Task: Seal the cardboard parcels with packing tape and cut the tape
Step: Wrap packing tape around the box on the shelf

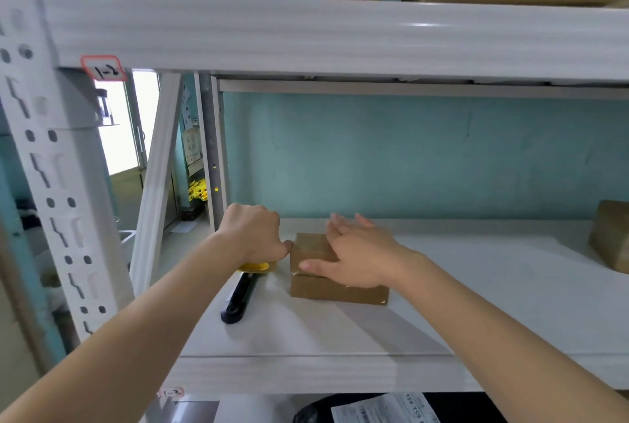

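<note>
Left grip [253, 235] hiding tape [256, 267], parcel [311, 247] half-covered

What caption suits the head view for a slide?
Right hand rests on the top box on a shelf while the left hand grips a yellow tool beside it.

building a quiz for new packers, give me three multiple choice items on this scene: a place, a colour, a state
1. The small box sits: A on a flatter box; B on the floor; C in a bag.
2. The handle of the tool is: A red; B black; C white.
3. The right hand is: A a fist; B holding scissors; C open on the small box.
Answers: A, it rests on the flatter box; B, it shows black; C, its fingers lie straight across the top.
</note>
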Demonstrator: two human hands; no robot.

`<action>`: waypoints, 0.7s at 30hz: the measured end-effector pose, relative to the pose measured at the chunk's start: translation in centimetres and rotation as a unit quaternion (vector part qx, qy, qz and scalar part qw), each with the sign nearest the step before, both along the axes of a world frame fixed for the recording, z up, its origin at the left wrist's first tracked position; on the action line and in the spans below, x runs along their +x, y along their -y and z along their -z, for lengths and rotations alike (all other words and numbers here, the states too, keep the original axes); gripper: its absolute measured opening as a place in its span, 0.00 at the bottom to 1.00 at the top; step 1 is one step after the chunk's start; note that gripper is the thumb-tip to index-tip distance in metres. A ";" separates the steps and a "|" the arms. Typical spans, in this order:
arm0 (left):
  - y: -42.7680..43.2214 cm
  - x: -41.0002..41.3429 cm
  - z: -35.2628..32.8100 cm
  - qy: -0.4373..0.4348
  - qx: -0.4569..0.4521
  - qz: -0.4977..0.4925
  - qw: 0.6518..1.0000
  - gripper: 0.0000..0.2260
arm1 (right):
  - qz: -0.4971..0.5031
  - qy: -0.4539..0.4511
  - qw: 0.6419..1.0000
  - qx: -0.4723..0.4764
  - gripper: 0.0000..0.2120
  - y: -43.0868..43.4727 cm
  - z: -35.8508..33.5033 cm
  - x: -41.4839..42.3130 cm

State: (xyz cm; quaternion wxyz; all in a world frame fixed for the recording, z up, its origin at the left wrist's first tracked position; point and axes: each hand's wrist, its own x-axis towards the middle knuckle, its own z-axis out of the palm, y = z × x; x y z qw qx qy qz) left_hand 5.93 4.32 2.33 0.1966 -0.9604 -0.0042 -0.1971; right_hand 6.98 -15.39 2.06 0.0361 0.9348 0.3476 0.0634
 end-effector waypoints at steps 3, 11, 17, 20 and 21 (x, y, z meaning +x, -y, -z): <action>0.3 -0.3 -0.1 0.002 -0.003 0.000 1.000 0.22 | -0.042 -0.018 0.999 -0.019 0.52 -1.4 0.2 -0.5; 0.7 -0.3 -0.5 -0.021 -0.026 -0.019 0.999 0.21 | -0.105 0.004 0.994 0.030 0.46 -2.4 0.8 0.4; 0.7 -0.5 -0.1 0.007 -0.030 -0.003 1.000 0.21 | -0.065 -0.014 0.993 0.095 0.32 -3.4 1.1 0.7; 0.0 -0.7 0.3 0.010 -0.053 0.007 0.999 0.24 | -0.011 -0.075 0.991 0.106 0.34 -3.2 0.3 1.7; -0.3 -1.0 0.3 0.003 -0.087 0.002 0.996 0.26 | -0.014 -0.100 0.986 0.130 0.30 -3.0 -0.1 2.0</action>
